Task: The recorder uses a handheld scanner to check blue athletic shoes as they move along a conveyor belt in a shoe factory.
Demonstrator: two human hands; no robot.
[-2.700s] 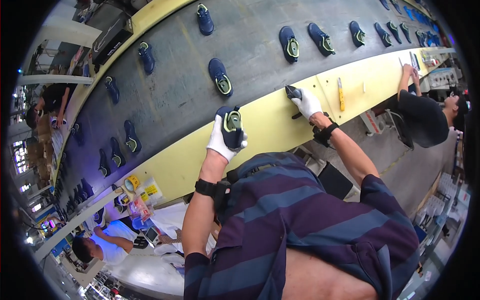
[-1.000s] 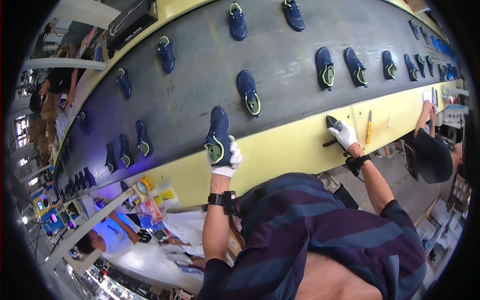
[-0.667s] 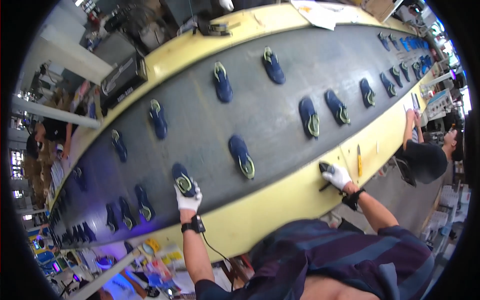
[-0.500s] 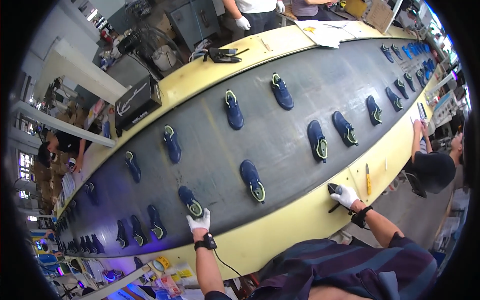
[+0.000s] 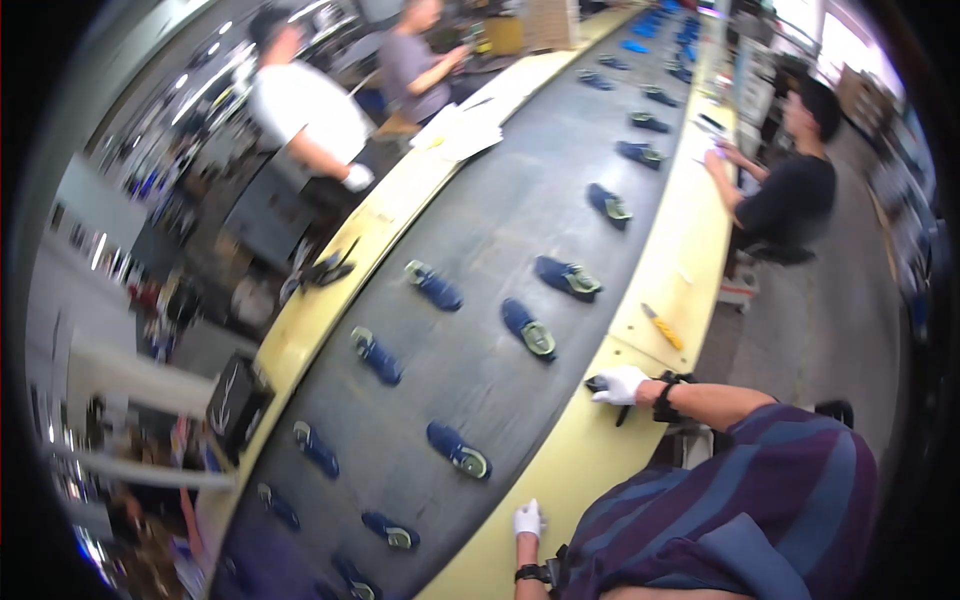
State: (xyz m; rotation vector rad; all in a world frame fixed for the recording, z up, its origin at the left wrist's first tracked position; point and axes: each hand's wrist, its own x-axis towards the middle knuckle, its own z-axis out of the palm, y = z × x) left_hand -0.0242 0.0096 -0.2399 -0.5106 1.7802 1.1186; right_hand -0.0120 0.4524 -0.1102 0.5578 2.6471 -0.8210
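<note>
My left hand (image 5: 528, 519), in a white glove, is over the yellow ledge (image 5: 560, 462) beside the dark belt. Its fingers look loosely bent and apart, with nothing seen in them. Farther right along the ledge, my white-gloved right hand (image 5: 620, 384) is closed around a black hand-held tool (image 5: 597, 384), mostly hidden by the palm. The nearest shoe to my left hand is a navy sneaker (image 5: 459, 451) with a pale green lining, lying on the belt. Beyond my right hand are two more navy sneakers, one nearer (image 5: 529, 329) and one farther (image 5: 568, 278).
A yellow-handled knife (image 5: 662, 327) lies on the near ledge. Across the belt are a black tool (image 5: 325, 270), white papers (image 5: 466, 134) and a black box (image 5: 239, 402). A seated person (image 5: 790, 190) is at the right; two others stand beyond the far ledge.
My view has swung to the right along the belt. My left hand has come off a sneaker and back over the ledge. My right hand keeps its hold on the black tool.
</note>
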